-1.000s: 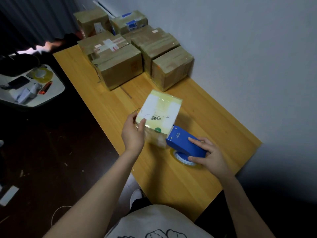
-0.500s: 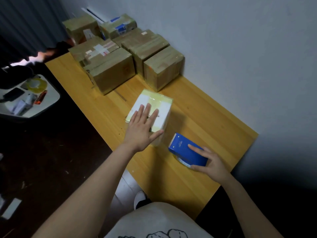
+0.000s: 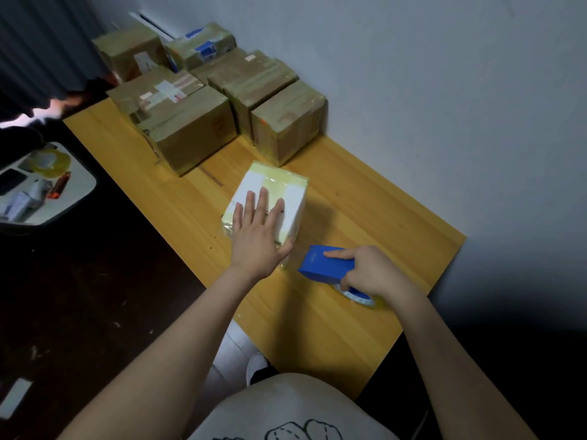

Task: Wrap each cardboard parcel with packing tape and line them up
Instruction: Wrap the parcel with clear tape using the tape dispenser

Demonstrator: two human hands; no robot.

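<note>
- A white side table (image 3: 81, 188) sits at nine o'clock in the view, apart from the wooden table (image 3: 317, 322). On it lie a yellowish roll of tape (image 3: 52, 160), a dark phone (image 3: 11, 181) and a small orange thing (image 3: 58, 185) too blurred to name.
- Several brown parcels (image 3: 193, 134) stand packed together at the far end of the wooden table, at eleven to twelve o'clock. They touch one another in two rows, and the right-hand row is against the wall (image 3: 444, 106). Their faces shine with tape.
- The pale parcel (image 3: 276, 182), white and light yellow under glossy tape, lies flat on the wooden table near the centre of the view. It is at five o'clock from the brown parcels and apart from them.
- The left hand (image 3: 257, 230) lies palm down on top of the pale parcel, with fingers straight and spread and gripping nothing. Its thumb reaches over the parcel's near right corner.
- The blue tape dispenser (image 3: 324, 265) rests on the wooden table at four o'clock from the pale parcel, just beside its near corner. I cannot tell whether they touch. A rim of its tape roll (image 3: 360, 298) shows beneath it.
- The right hand (image 3: 371, 271) grasps the dispenser from its right end, with the index finger laid along the top and the other fingers curled round the side.
- A white shoe (image 3: 255, 365) shows on the floor at six o'clock, below the table's near edge.
</note>
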